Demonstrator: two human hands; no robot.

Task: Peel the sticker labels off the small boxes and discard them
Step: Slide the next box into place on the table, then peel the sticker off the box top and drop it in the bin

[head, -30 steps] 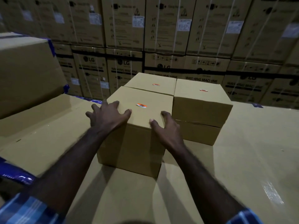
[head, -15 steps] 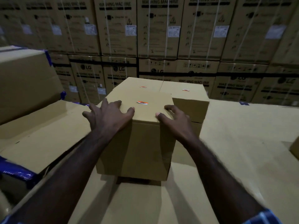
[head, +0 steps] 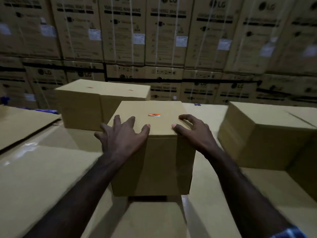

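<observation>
A small brown cardboard box [head: 159,162] is held between my hands, lifted slightly off the cardboard surface. An orange and white sticker label [head: 154,115] sits on its top face. My left hand [head: 123,136] presses the box's near left top corner with fingers spread. My right hand [head: 193,131] grips the near right top edge. Two more small boxes [head: 82,107] stand behind on the left, each with a small orange sticker [head: 89,87] on top; the second sticker [head: 130,90] is blurred.
Another plain brown box [head: 264,141] stands at the right. Flat cardboard sheets [head: 39,169] cover the work surface. A wall of stacked washing machine cartons [head: 164,40] fills the background. A loose cardboard flap [head: 22,122] lies at the left.
My hands have lifted the front box away from the other two and carried it to the right. The view has swung right, bringing another box into sight.
</observation>
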